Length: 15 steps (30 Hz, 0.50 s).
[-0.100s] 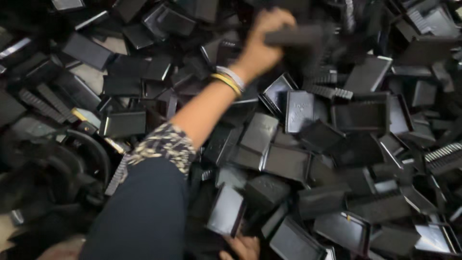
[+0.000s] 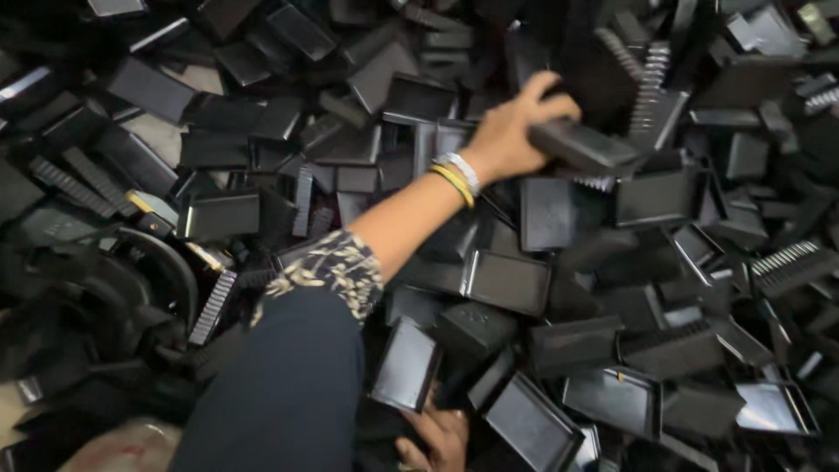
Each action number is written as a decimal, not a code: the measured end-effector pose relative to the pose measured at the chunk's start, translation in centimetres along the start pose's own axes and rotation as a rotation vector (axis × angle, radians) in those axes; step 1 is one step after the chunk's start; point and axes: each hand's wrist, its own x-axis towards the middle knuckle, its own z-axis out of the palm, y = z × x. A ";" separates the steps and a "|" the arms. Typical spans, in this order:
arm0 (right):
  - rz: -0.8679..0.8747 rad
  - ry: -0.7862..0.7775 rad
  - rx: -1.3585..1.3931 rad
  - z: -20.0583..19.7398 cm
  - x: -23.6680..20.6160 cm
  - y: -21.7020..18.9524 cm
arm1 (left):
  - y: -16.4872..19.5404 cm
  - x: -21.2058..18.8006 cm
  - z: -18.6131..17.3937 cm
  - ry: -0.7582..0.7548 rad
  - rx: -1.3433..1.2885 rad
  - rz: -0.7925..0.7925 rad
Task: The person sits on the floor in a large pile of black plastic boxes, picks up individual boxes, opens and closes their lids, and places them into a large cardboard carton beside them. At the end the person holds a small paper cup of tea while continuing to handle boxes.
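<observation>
Overhead, a black tray (image 2: 584,147) was gripped in the left hand (image 2: 511,131), held out above the heap (image 2: 612,350) of similar trays. Below, the right hand (image 2: 437,437) was pressed against another tray (image 2: 404,365), its grip unclear.

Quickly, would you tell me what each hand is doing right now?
Left hand: closed on a black tray.
Right hand: among black trays; grip cannot be told.

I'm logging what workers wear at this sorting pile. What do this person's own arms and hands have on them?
The outstretched arm is bare below a short dark sleeve with a pale floral print. Its wrist carries bangles, one silvery-white, one yellow. Its hand is ungloved. The other hand, at the bottom edge, shows no glove either; its sleeve is out of view.
</observation>
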 end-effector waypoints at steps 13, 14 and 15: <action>-0.116 -0.012 0.113 -2.2 3.6 -1.5 | 15.0 -4.5 10.5 -0.627 -0.090 0.298; -0.106 -0.030 0.119 -2.2 3.3 -1.3 | 16.0 -4.5 10.6 -0.625 -0.177 0.360; -0.100 -0.050 0.122 -2.2 3.0 -0.9 | 16.1 -4.0 9.9 -0.764 -0.270 0.400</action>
